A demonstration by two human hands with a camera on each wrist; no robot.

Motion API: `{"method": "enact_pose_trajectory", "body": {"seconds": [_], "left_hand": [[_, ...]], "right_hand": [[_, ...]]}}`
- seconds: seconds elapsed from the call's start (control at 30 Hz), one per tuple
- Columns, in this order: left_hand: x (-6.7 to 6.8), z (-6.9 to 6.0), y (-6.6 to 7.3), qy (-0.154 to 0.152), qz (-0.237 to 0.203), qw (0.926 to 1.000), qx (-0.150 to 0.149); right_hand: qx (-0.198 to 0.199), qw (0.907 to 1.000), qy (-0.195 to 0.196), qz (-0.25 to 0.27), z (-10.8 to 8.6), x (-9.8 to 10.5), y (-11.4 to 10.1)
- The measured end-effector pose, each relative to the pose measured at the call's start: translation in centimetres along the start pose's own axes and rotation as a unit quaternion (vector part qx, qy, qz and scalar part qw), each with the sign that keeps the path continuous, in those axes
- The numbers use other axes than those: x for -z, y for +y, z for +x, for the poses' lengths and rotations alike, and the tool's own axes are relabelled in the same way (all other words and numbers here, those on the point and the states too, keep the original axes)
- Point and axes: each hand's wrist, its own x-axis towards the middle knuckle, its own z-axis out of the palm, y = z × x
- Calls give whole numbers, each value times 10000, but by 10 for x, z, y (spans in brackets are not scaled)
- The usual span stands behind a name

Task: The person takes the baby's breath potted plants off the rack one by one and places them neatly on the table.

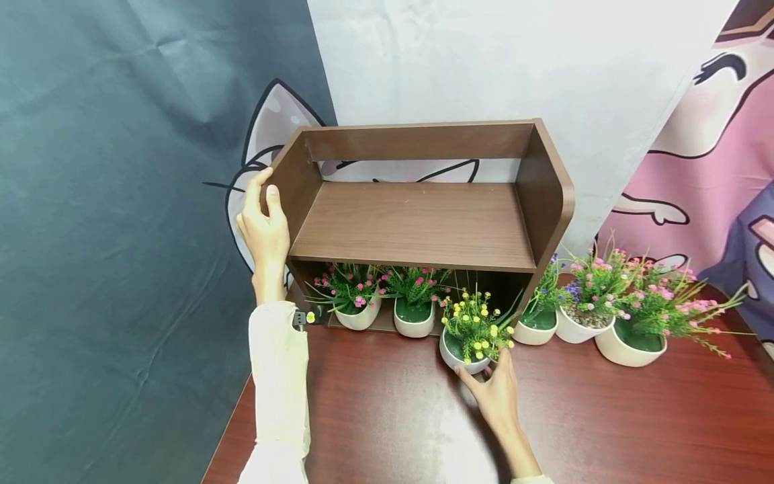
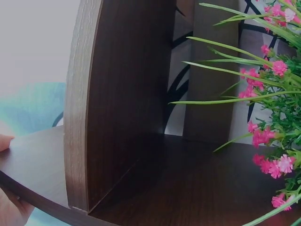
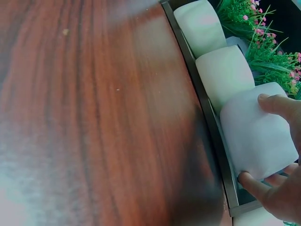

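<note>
My right hand [image 1: 498,396] grips a white pot of yellow flowers [image 1: 464,356] at the front edge of the lower shelf, right of two pots with pink flowers. In the right wrist view the thumb and fingers of that hand [image 3: 282,155] hold the sides of the white pot [image 3: 256,132]. My left hand [image 1: 266,232] is at the left side panel of the brown shelf unit [image 1: 417,225], fingers curved around its edge. The left wrist view shows part of the hand [image 2: 11,207] at the panel, with pink flowers [image 2: 273,136] to the right.
Right of the shelf unit, on the red-brown table [image 1: 387,417], stand several pots, among them a white one with pink flowers [image 1: 583,326] and a cream one [image 1: 631,346]. A pot of pink flowers [image 1: 357,312] sits at the lower shelf's left end. Printed cloth hangs behind.
</note>
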Motion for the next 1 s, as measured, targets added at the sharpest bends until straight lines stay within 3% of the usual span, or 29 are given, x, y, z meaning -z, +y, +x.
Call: {"method": "enact_pose_trajectory", "body": {"seconds": [0.3, 0.47, 1.0], "left_hand": [[-1, -1, -3, -8, 0, 9999, 107], [-1, -1, -2, 11, -45, 10000, -10], [0, 0, 0, 26, -87, 9999, 72]], "right_hand": [[-33, 9998, -184, 101, -8, 6, 3], [-17, 9995, -218, 243, -12, 13, 7], [175, 9996, -48, -230, -25, 31, 19]]}}
